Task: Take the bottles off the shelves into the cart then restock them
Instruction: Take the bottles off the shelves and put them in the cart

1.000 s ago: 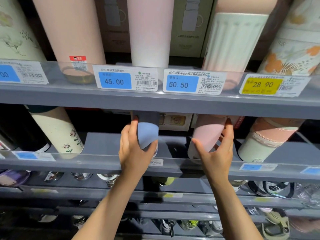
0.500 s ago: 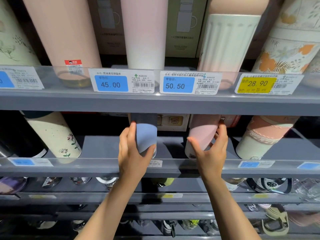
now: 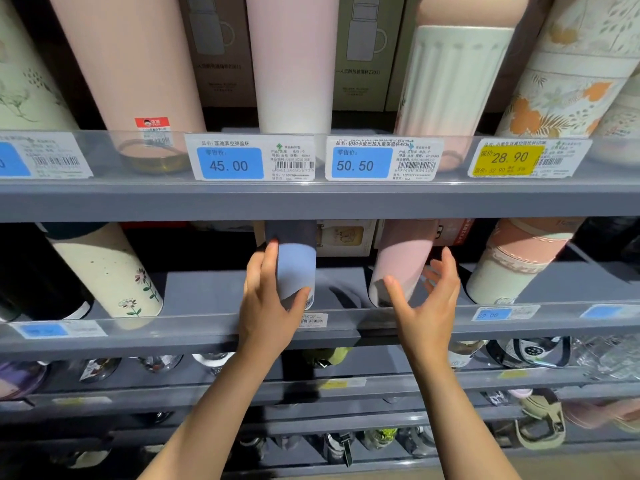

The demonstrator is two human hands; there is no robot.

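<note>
A blue bottle with a dark grey top stands on the middle shelf, under the 45.00 tag. My left hand grips it, fingers on its left side and thumb across its lower right. To its right a pink bottle stands on the same shelf. My right hand is spread around the pink bottle's base. The thumb lies in front of the bottle, and there is a gap between the fingers and its right side. The upper shelf's edge hides both bottle tops.
A cream floral bottle and a black one stand at the left, a cream-and-pink bottle at the right. The upper shelf carries tall bottles and price tags. Lower shelves hold several small bottles.
My right hand has let go of the pink bottle and spread its fingers. My left hand keeps its grip on the blue bottle.
</note>
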